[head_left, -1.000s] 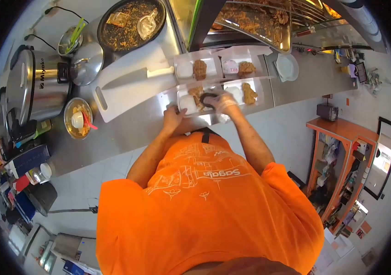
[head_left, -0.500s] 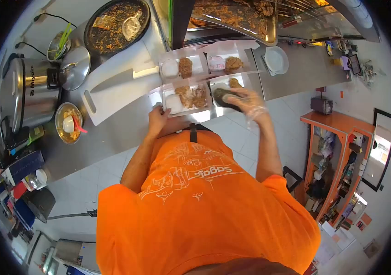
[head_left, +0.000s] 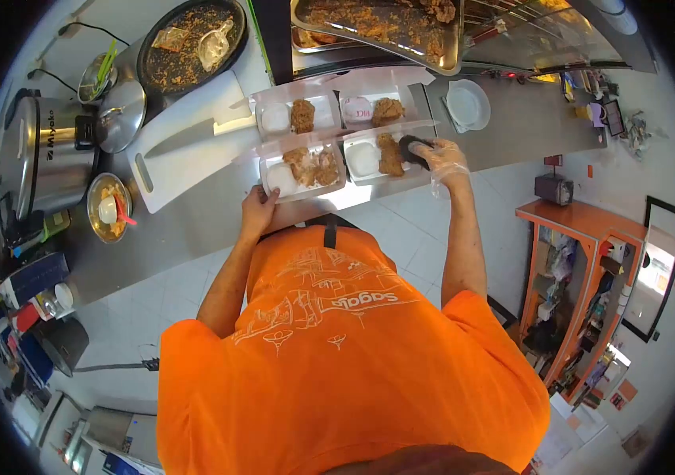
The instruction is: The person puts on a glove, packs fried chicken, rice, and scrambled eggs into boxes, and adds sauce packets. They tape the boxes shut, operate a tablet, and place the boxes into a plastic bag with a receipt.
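Observation:
My right hand (head_left: 446, 162), in a clear plastic glove, is closed around a dark stone pestle (head_left: 416, 150). The pestle is at the right edge of the front right paper box (head_left: 367, 176), beside a piece of fried chicken (head_left: 390, 154) and a white mound of rice (head_left: 364, 160). My bare left hand (head_left: 260, 209) grips the near left corner of the front left paper box (head_left: 306, 192). That box holds rice and broken-up fried chicken (head_left: 311, 167). Behind stand two more open boxes, each with a chicken piece (head_left: 302, 115) and a round white portion.
Left of the boxes, a large knife (head_left: 188, 141) lies on a white cutting board (head_left: 159, 180). Farther left are a metal bowl (head_left: 98, 229) with a red spoon and a steel pot (head_left: 60, 158). A crumb-covered tray (head_left: 381, 32) juts out above the boxes; white plates (head_left: 468, 104) sit right.
My right hand has moved the pestle up and right from over the front right box to its right edge, uncovering the chicken. My left hand still holds the front left box.

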Available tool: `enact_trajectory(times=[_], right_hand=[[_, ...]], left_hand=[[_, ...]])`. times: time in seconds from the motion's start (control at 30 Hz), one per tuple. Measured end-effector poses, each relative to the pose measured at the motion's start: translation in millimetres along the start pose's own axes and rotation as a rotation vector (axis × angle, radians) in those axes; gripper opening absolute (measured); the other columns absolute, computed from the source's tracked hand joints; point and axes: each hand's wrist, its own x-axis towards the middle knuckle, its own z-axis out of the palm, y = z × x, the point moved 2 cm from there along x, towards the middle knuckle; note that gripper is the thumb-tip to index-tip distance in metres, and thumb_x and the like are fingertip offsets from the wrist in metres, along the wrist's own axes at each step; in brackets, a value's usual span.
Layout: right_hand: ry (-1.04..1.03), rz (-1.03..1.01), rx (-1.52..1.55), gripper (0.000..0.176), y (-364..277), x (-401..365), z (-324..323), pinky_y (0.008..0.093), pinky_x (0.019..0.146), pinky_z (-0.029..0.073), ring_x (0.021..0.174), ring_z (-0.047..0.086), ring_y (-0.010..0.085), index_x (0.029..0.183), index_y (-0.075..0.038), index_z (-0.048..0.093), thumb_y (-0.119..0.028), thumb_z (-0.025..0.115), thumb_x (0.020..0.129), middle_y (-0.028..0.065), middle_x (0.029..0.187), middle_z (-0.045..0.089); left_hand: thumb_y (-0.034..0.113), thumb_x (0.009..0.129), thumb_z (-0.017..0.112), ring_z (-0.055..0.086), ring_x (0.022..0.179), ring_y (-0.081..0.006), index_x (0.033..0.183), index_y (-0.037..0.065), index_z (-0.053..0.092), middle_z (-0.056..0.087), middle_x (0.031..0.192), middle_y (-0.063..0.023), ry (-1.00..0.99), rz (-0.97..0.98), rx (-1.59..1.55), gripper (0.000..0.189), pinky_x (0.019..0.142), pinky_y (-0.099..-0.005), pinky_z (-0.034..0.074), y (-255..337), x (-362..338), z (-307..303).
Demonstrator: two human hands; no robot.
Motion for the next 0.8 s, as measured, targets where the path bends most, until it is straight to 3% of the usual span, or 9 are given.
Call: enact_trajectory(times=[0.07,0.1,0.13,0.27,0.33,0.5,0.6,0.63,0.8], right_hand=[[0.036,0.107,-0.214,0.059,-44.9,-26.4,3.7,0.0381,0.087,0.054,0.095,0.069,0.0355,0.117,-0.001,0.069,-0.043,0.076,0.077,0.0205,0.109,0.071],[0.069,0.113,-0.375,0.057,16.3,15.4,60.2,0.0402,0.093,0.051,0.108,0.065,0.0353,0.12,-0.005,0.068,-0.043,0.074,0.079,0.0218,0.117,0.068],[0.127,0.082,-0.325,0.055,-11.0,-9.0,57.4,0.0402,0.098,0.048,0.117,0.061,0.0344,0.122,-0.009,0.067,-0.043,0.073,0.08,0.0218,0.122,0.065],[-0.167,-0.079,-0.164,0.053,32.9,25.7,40.3,0.0387,0.092,0.051,0.107,0.066,0.0346,0.122,-0.015,0.068,-0.042,0.074,0.077,0.018,0.12,0.067],[-0.224,-0.133,-0.195,0.051,-3.6,25.9,8.6,0.0394,0.09,0.052,0.103,0.067,0.0345,0.122,-0.018,0.069,-0.042,0.074,0.077,0.0173,0.119,0.067],[-0.254,-0.184,-0.74,0.052,-87.9,-52.6,-33.1,0.0427,0.092,0.052,0.104,0.066,0.0317,0.128,-0.023,0.064,-0.043,0.07,0.08,0.0145,0.111,0.07],[-0.254,-0.247,-0.847,0.047,-73.2,-44.2,0.0,0.0424,0.089,0.053,0.099,0.068,0.0339,0.122,-0.026,0.068,-0.044,0.073,0.079,0.0162,0.111,0.07],[-0.242,-0.145,-0.817,0.055,-41.3,-24.5,28.9,0.0431,0.092,0.051,0.103,0.066,0.0344,0.126,-0.023,0.066,-0.047,0.075,0.077,0.0168,0.116,0.068],[-0.251,-0.3,-0.646,0.061,-30.7,7.6,14.9,0.0397,0.092,0.052,0.105,0.066,0.0317,0.124,-0.01,0.067,-0.045,0.078,0.074,0.0165,0.118,0.068]], left_hand=[[0.035,0.086,0.073,0.069,0.081,-0.0301,0.105,-0.007,0.063,0.07,0.089,-0.0213,0.027,-0.013,0.015,0.048,0.073,-0.04,0.053,-0.9,-5.4,1.8],[0.035,0.087,0.073,0.069,0.081,-0.03,0.106,-0.008,0.063,0.071,0.09,-0.0216,0.043,-0.008,0.016,0.048,0.074,-0.0401,0.053,3.0,-3.0,4.2],[0.035,0.087,0.073,0.069,0.082,-0.03,0.105,-0.008,0.062,0.071,0.091,-0.0219,0.029,-0.037,0.021,0.048,0.075,-0.04,0.054,6.2,-13.2,6.5],[0.033,0.088,0.072,0.069,0.084,-0.0288,0.103,-0.008,0.062,0.071,0.095,-0.0227,0.102,0.007,0.013,0.045,0.078,-0.0388,0.054,1.1,-13.1,7.8],[0.033,0.088,0.072,0.069,0.084,-0.0285,0.104,-0.007,0.062,0.071,0.095,-0.0222,0.104,-0.017,-0.073,0.044,0.078,-0.0384,0.054,9.8,-6.2,6.8],[0.031,0.088,0.072,0.068,0.09,-0.0303,0.113,-0.007,0.058,0.068,0.101,-0.0219,0.132,-0.003,-0.145,0.047,0.081,-0.0392,0.053,-4.1,-10.4,7.1],[0.029,0.087,0.074,0.063,0.1,-0.0318,0.121,-0.007,0.052,0.062,0.11,-0.0233,0.201,0.057,-0.133,0.054,0.088,-0.0399,0.05,-5.9,-9.1,11.4],[0.029,0.086,0.074,0.061,0.104,-0.0323,0.123,-0.007,0.05,0.059,0.114,-0.0239,0.245,0.077,-0.095,0.057,0.091,-0.0402,0.049,-3.1,-7.1,14.3],[0.025,0.084,0.076,0.056,0.111,-0.0347,0.132,-0.007,0.041,0.049,0.127,-0.025,0.27,0.087,-0.163,0.067,0.096,-0.0421,0.045,18.5,-15.4,26.0]])
